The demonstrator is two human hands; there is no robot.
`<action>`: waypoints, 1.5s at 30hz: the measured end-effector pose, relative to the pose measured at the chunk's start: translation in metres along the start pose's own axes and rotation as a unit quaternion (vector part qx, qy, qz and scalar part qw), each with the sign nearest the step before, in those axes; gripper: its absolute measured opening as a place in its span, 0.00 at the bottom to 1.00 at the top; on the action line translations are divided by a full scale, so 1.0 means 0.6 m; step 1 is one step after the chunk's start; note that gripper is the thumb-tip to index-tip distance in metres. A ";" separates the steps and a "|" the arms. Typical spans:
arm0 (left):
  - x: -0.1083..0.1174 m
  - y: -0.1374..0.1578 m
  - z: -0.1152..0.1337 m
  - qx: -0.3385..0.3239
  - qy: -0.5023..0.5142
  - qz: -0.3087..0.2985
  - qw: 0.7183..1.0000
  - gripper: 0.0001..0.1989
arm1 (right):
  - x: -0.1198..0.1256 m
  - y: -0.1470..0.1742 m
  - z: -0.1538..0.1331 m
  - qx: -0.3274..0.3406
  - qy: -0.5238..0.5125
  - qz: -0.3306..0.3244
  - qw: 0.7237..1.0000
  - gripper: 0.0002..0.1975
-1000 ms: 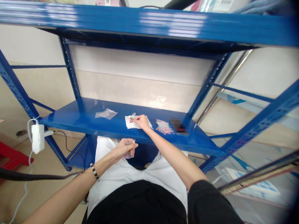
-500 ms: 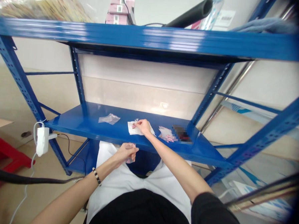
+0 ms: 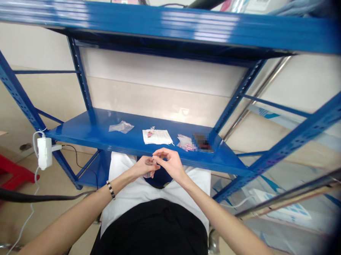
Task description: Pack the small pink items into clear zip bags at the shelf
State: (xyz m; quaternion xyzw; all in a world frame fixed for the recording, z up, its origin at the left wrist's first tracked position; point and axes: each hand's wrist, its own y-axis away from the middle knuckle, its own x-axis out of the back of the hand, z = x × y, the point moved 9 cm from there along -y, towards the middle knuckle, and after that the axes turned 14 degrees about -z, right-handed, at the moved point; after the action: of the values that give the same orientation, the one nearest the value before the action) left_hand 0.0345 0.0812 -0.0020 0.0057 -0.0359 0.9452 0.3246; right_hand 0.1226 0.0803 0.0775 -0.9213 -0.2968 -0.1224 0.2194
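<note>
1. Bringing both hands together over the lap, just on the near side of the blue shelf, the person seems to be at a close fingertip step at the mouth of a small clear bag.
2. Left hand: it grips that bag, its fingers curled around the plastic and the thumb toward the right. What lies inside is too small to make out.
3. Right hand: thumb and forefinger are nearly together at the bag's upper end, a narrow pinch. Whether a small piece sits between them, or whether they touch the plastic, I cannot tell.
4. On the shelf's middle, beyond the hands, a white cloth lies flat, with small pink pieces on its left part. Right of it is a clear bag of pink pieces, with a blurred-out dark object farther right; well to the left lies a flat clear bag.
5. As I judge it, the next move calls for a firm left hold, with the bag's mouth kept parted and facing the right fingertips, and for small, light finger work, since thin plastic may fold or cling.
</note>
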 end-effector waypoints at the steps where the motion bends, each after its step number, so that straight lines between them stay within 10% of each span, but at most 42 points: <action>1: -0.013 0.005 0.001 0.006 -0.006 -0.016 1.000 0.20 | 0.001 0.022 -0.001 -0.006 0.018 0.020 1.000 0.10; 15: -0.076 0.009 -0.001 0.017 0.100 -0.143 0.984 0.16 | 0.012 0.065 0.020 -0.010 0.097 0.045 0.994 0.06; 27: -0.083 0.016 -0.006 0.016 0.233 -0.111 0.966 0.16 | -0.009 0.066 0.010 0.003 0.053 -0.038 0.998 0.12; 45: -0.113 0.015 -0.029 0.049 0.152 -0.183 0.970 0.29 | 0.066 0.078 0.044 -0.030 0.015 0.100 0.994 0.08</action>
State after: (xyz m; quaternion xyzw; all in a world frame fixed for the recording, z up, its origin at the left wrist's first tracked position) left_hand 0.0825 0.0339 -0.0220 -0.1158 0.0619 0.8600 0.4930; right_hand 0.1847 0.0785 0.0534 -0.9507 -0.1961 -0.1224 0.2068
